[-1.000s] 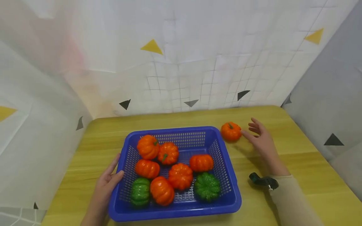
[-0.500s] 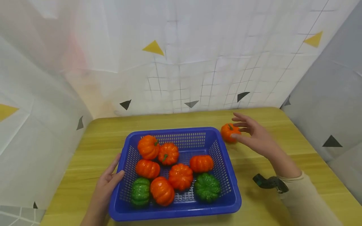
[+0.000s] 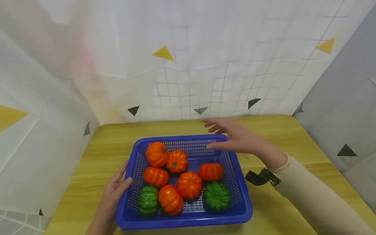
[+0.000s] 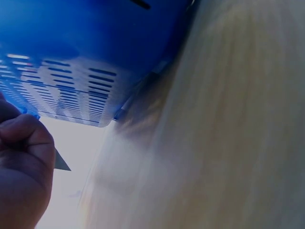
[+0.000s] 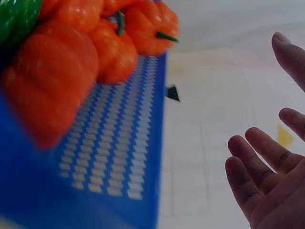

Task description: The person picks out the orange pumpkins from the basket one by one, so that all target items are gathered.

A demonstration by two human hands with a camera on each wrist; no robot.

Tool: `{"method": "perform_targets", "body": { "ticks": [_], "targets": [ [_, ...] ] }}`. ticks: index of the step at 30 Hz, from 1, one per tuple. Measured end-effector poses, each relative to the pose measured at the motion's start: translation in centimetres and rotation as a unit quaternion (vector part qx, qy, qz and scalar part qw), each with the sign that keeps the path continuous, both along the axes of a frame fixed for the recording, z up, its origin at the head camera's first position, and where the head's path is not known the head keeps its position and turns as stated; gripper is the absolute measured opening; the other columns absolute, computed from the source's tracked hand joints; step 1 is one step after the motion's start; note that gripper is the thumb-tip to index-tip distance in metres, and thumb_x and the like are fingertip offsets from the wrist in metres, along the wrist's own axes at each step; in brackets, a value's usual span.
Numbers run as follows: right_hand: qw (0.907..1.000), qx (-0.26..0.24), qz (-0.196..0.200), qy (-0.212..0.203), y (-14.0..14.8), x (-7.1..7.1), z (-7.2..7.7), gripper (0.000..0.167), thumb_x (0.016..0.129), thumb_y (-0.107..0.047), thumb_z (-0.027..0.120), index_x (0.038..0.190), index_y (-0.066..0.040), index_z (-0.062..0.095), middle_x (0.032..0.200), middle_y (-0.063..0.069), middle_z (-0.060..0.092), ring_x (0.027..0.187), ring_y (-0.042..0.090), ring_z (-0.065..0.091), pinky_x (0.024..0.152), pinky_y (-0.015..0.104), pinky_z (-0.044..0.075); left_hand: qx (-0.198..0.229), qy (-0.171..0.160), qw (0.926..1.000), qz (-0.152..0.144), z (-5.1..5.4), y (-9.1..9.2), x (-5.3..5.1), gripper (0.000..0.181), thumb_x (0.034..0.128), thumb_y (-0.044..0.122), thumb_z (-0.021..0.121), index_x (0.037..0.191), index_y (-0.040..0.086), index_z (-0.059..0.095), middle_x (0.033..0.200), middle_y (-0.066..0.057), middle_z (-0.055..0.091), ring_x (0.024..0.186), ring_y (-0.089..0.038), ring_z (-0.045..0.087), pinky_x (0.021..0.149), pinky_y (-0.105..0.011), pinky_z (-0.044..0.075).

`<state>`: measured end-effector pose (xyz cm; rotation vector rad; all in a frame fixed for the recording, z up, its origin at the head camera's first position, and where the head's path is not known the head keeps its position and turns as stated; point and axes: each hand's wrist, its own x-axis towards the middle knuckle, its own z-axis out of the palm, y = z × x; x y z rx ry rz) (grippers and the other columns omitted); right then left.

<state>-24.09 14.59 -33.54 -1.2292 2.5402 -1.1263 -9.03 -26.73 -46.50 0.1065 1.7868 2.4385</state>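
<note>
A yellow, wood-grained worktop [image 3: 293, 137] is backed and flanked by white sheeting [image 3: 191, 36] with thin grid lines and yellow, grey and black triangles [image 3: 347, 150]. On it sits a blue basket [image 3: 188, 223] containing six orange pumpkins [image 3: 189, 185] and two green pumpkins [image 3: 217, 196]. The left grip [image 3: 113, 192] touches the basket's left side; whether it clasps cannot be told. The right grip [image 3: 235, 135], released, hangs over the far right corner, apart from the pumpkins.

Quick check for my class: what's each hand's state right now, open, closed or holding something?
Left hand: holding the blue basket at its left side.
Right hand: open, holding nothing.
</note>
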Motion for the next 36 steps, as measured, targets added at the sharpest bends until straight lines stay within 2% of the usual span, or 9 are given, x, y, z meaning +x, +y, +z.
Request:
{"method": "perform_targets", "body": {
  "ticks": [5,9,12,16,18,22,26,31,36],
  "targets": [
    [0.9989,0.022,0.031,-0.026,-3.3,-0.6,-0.8,0.082,0.083,-0.048,0.078,0.152,-0.028,0.038,0.139,-0.002,0.053,0.12,0.019,0.057,0.1,0.043,0.05,0.001,0.002,1.0,-0.007,0.0,0.0,-0.1,0.06,0.107,0.011,0.042,0.16,0.023,0.017,0.131,-0.018,0.061,0.107,-0.035,0.065,0.082,-0.052,0.056],
    [0.9973,0.05,0.043,-0.031,-5.8,-1.0,-1.1,0.083,0.082,-0.052,0.077,0.151,-0.028,0.038,0.139,-0.004,0.053,0.119,0.021,0.058,0.099,0.04,0.05,-0.001,-0.003,1.0,-0.009,0.0,-0.1,-0.1,0.061,0.1071,0.012,0.042,0.16,0.023,0.015,0.13,-0.018,0.062,0.107,-0.035,0.065,0.083,-0.053,0.056],
    [0.9951,0.076,0.062,-0.012,-7.6,-1.3,-1.3,0.083,0.082,-0.052,0.077,0.151,-0.025,0.039,0.139,-0.002,0.053,0.118,0.02,0.058,0.096,0.036,0.051,-0.005,-0.007,1.0,-0.004,0.0,-0.1,-0.1,0.061,0.107,0.013,0.043,0.16,0.023,0.015,0.13,-0.018,0.062,0.107,-0.035,0.065,0.083,-0.053,0.056],
    [0.9891,0.113,0.091,0.026,-9.7,-1.6,-2.0,0.084,0.083,-0.048,0.078,0.151,-0.015,0.041,0.139,0.005,0.054,0.118,0.02,0.057,0.096,0.033,0.05,-0.003,-0.007,1.0,-0.003,0.0,-0.1,0.0,0.061,0.1069,0.012,0.043,0.16,0.023,0.016,0.129,-0.018,0.062,0.107,-0.035,0.065,0.082,-0.053,0.056],
    [0.9871,0.124,0.097,0.03,-10.5,-1.6,-2.3,0.085,0.083,-0.045,0.079,0.15,-0.011,0.041,0.139,0.009,0.054,0.119,0.022,0.057,0.097,0.034,0.049,0.002,-0.004,1.0,-0.008,0.0,-0.1,0.0,0.061,0.1071,0.012,0.042,0.16,0.023,0.015,0.13,-0.019,0.062,0.107,-0.036,0.065,0.082,-0.053,0.056],
    [0.9851,0.147,0.09,0.006,-11.7,-1.3,-2.9,0.086,0.083,-0.043,0.08,0.151,-0.009,0.039,0.141,0.009,0.053,0.121,0.023,0.055,0.098,0.036,0.048,0.004,-0.01,0.9999,-0.009,0.0,0.0,0.0,0.061,0.107,0.013,0.043,0.16,0.025,0.016,0.132,-0.021,0.06,0.108,-0.037,0.064,0.082,-0.054,0.056],
    [0.9829,0.166,0.078,-0.016,-12.5,-1.3,-3.6,0.088,0.083,-0.046,0.079,0.153,-0.014,0.035,0.141,0.005,0.053,0.121,0.019,0.055,0.097,0.034,0.049,0.004,-0.024,0.9997,0.0,0.1,0.2,-0.1,0.06,0.1069,0.015,0.044,0.16,0.027,0.019,0.135,-0.022,0.057,0.11,-0.04,0.062,0.084,-0.056,0.055],
    [0.9816,0.179,0.062,-0.028,-13.1,-1.3,-4.6,0.093,0.083,-0.054,0.076,0.156,-0.02,0.03,0.128,0.005,0.062,0.114,0.018,0.058,0.093,0.033,0.05,-0.007,-0.032,0.9994,0.008,0.0,0.4,-0.1,0.059,0.1067,0.017,0.045,0.159,0.028,0.02,0.135,-0.023,0.056,0.11,-0.041,0.062,0.084,-0.057,0.054],
    [0.9826,0.175,0.046,-0.043,-13.7,-0.7,-4.6,0.096,0.082,-0.06,0.073,0.156,-0.021,0.027,0.122,0.007,0.065,0.109,0.019,0.061,0.091,0.033,0.052,-0.015,-0.037,0.9992,0.009,0.0,0.4,-0.2,0.059,0.1066,0.017,0.046,0.159,0.028,0.021,0.133,-0.025,0.057,0.108,-0.041,0.063,0.083,-0.057,0.055]
  ]
}}
